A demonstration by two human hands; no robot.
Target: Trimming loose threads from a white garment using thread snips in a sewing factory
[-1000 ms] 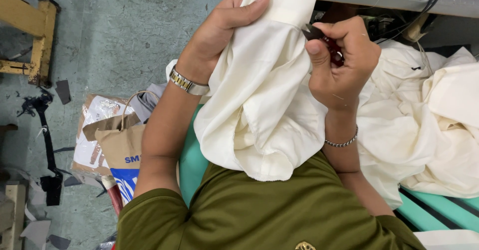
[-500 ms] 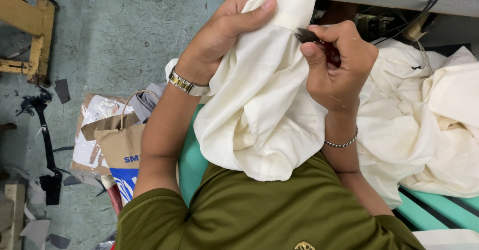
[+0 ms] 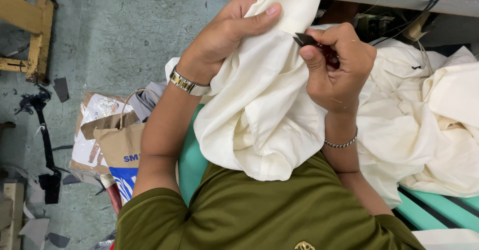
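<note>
Cream fabric piece (image 3: 269, 115) sits centre frame, bunched and draped from the top edge down onto the person's lap, over the olive-green shirt (image 3: 259, 215). Left hand (image 3: 224, 35), upper centre-left, is closed around the upper fold of the fabric, thumb pressed flat across the front of it, fingers wrapped behind. Right hand (image 3: 337, 68), upper centre-right, touches the fabric's right edge and pinches a small dark cutting tool (image 3: 305, 39) between thumb and forefinger; tool tip points left at the cloth, just beside the left thumb. Can't tell if the blades are open or closed. Both hands are at about the same height, near each other, fabric fold between them. Metal watch (image 3: 187, 84) on the left wrist, chain bracelet (image 3: 342, 143) on the right wrist. Larger pile of the same cream cloth (image 3: 429, 130) lies at right, on a turquoise slatted surface (image 3: 429, 212) at lower right. Brown paper bag (image 3: 117, 140) stands on the concrete floor (image 3: 124, 30) at lower left, yellow wooden frame (image 3: 30, 25) upper left, dark scraps scattered along the left edge.
</note>
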